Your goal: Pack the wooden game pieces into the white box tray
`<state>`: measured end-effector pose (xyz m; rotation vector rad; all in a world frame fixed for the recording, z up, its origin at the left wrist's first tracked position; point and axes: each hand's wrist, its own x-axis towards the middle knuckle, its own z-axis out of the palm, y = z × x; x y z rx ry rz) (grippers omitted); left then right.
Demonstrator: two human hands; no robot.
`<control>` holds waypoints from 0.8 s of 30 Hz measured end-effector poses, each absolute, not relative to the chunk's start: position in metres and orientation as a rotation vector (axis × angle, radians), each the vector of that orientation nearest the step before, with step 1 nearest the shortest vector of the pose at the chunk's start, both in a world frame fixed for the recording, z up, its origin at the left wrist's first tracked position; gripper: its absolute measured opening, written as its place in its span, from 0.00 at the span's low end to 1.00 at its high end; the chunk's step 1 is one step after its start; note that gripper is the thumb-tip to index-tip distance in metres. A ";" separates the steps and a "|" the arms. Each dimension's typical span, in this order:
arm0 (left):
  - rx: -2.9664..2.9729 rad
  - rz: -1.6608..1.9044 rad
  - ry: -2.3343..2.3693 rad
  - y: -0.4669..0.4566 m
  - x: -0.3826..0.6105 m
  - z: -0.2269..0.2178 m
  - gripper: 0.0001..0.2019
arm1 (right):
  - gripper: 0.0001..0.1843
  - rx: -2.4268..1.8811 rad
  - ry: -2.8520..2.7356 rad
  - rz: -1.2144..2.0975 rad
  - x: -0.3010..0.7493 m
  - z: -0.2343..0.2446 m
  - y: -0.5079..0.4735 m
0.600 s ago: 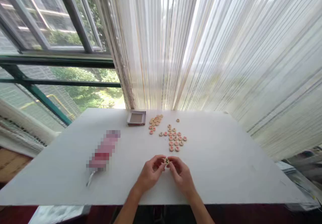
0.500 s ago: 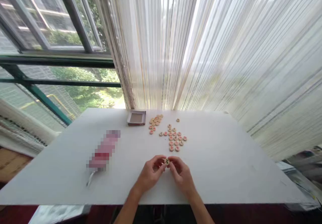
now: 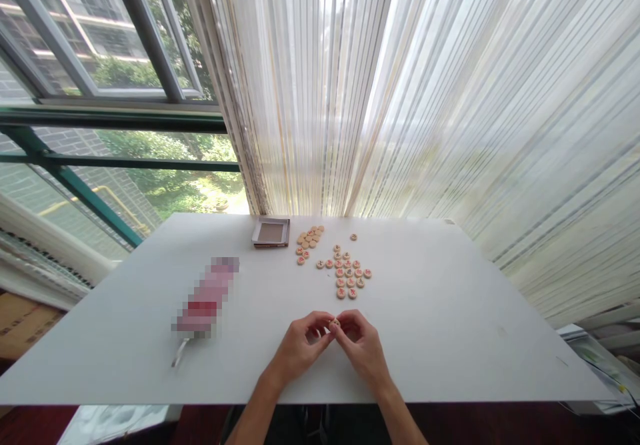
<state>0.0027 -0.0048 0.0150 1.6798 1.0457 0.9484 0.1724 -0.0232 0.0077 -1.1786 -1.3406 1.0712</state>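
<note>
A small round wooden game piece [image 3: 335, 324] is pinched between the fingertips of both my hands, just above the white table [image 3: 450, 312]. My left hand [image 3: 301, 346] holds it from the left, my right hand [image 3: 363, 348] from the right, fingers curled. Beyond my hands lie several more wooden pieces with red marks [image 3: 349, 274] face up. A second cluster of plain-looking pieces [image 3: 309, 240] lies further back left.
A small shallow cardboard box [image 3: 271, 232] sits at the table's far side beside the pieces. A pink blurred packet [image 3: 206, 297] lies on the left with a strap at its near end. Striped sheer curtains [image 3: 400, 98] hang behind; a window [image 3: 100, 98] stands left.
The piece in my fingers has turned, so its dark mark no longer faces up. My hands shifted slightly; the view tilted a little.
</note>
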 end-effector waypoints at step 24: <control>1.756 1.023 1.273 0.018 -0.005 0.017 0.13 | 0.14 -1.203 -1.239 1.087 0.173 0.006 -0.021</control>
